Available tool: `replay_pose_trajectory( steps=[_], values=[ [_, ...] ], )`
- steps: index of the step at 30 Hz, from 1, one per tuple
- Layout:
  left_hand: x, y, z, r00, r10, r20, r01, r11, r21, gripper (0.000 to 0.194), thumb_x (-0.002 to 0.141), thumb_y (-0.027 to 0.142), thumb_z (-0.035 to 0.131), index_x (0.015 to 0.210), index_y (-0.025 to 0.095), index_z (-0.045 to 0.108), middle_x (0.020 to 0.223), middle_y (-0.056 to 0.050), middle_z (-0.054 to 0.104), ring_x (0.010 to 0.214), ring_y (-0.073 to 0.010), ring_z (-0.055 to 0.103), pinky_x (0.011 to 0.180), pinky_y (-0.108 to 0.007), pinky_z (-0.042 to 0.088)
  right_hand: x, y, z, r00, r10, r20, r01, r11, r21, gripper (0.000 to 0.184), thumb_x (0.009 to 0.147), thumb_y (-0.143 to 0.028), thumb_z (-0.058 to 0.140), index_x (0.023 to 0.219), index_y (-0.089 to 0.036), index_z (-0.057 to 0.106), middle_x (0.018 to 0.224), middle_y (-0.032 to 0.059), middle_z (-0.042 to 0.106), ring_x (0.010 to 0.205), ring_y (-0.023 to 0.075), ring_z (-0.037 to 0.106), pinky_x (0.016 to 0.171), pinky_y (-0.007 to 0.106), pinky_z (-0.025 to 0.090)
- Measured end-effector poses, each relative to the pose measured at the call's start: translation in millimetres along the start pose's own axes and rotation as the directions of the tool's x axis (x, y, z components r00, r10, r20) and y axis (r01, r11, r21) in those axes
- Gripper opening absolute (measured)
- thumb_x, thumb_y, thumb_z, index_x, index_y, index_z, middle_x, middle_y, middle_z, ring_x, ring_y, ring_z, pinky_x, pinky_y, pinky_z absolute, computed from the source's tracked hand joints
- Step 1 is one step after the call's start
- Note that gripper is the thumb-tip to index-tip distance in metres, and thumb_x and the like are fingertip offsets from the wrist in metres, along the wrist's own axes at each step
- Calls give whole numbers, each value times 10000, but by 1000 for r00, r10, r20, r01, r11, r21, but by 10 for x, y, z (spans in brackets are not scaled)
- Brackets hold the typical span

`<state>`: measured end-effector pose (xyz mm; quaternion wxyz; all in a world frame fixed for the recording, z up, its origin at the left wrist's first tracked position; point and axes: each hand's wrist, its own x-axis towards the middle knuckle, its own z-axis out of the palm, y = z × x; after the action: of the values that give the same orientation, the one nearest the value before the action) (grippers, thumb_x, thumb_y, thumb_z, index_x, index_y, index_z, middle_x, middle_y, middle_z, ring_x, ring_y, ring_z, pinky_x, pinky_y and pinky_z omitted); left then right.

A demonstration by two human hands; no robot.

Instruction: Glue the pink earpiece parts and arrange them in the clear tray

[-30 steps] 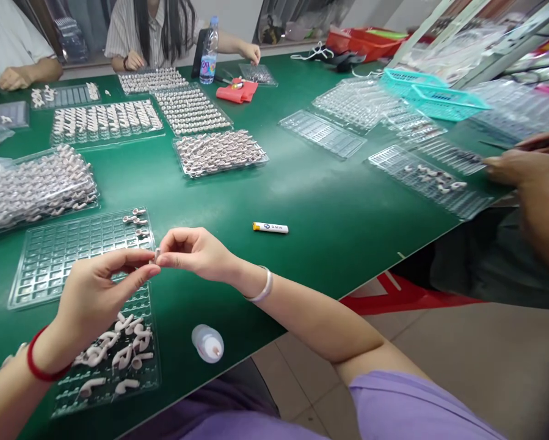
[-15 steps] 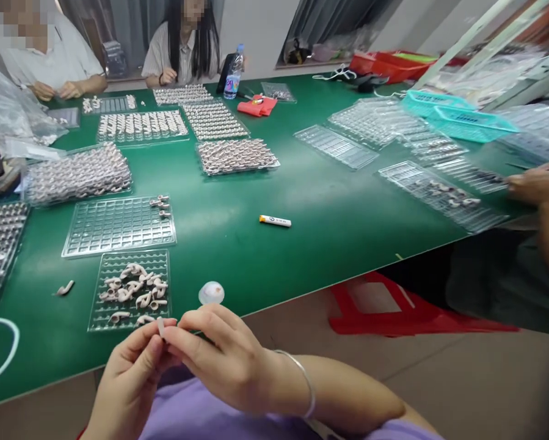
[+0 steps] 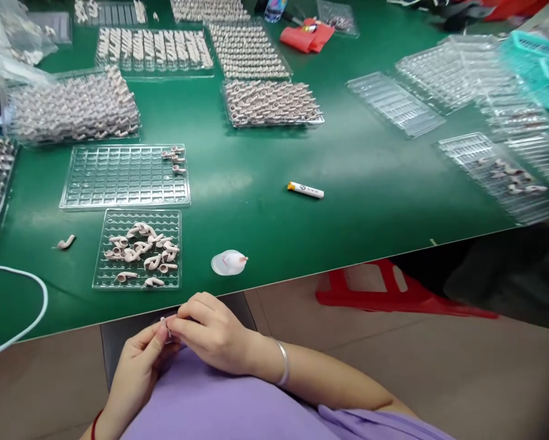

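Observation:
In front of my body, just below the table edge, my left hand and my right hand meet. Thumbs and fingertips of both are pinched around a small pale piece, mostly covered by the fingers, so its exact kind is not visible. Beyond them lies a clear plastic tray with a loose heap of pale earbud-shell-like pieces, each with a round hollow head and curved stem. One similar piece rests on the table left of it. A small translucent white dropper-like container lies right of the tray.
A large clear grid tray holds several pieces in one corner. Filled trays stand farther back. A white tube with an orange end lies mid-table. A white cable curves at left; a red stool stands below right.
My view has tipped downward, so the table things appear higher and the co-workers have left the frame. Both hands stay together around the small piece, now lower against my lap.

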<state>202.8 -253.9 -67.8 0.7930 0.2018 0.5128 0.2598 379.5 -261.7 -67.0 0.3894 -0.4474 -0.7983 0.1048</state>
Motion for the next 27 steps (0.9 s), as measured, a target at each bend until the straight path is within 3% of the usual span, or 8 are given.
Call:
replay_pose_trajectory(
  steps=[8, 19, 27],
  values=[
    [103, -81, 29, 994, 13, -108, -6, 998, 65, 354, 605, 447, 851, 759, 137, 773, 720, -68, 714, 646, -156, 620, 652, -269, 543, -111, 50, 111, 998, 59, 3, -58, 994, -90, 232, 947, -148, 516, 757, -158, 649, 716, 17, 619, 685, 132, 471, 651, 293, 342],
    [118, -72, 6, 983, 127, -133, -99, 975, 201, 314, 697, 402, 794, 832, 119, 780, 685, -57, 697, 645, -171, 597, 633, -283, 515, -90, 55, 110, 995, 99, -5, -99, 992, -75, 223, 931, -154, 529, 744, -152, 650, 683, 14, 583, 664, 133, 460, 643, 300, 325],
    [118, -27, 149, 983, 128, -135, -118, 990, 84, 253, 642, 377, 836, 742, 150, 787, 621, -31, 676, 596, -133, 567, 593, -248, 504, -65, 47, 90, 991, 133, -7, -133, 991, -13, 232, 930, -167, 536, 732, -148, 657, 688, 19, 599, 675, 134, 479, 645, 304, 342]
  ],
)
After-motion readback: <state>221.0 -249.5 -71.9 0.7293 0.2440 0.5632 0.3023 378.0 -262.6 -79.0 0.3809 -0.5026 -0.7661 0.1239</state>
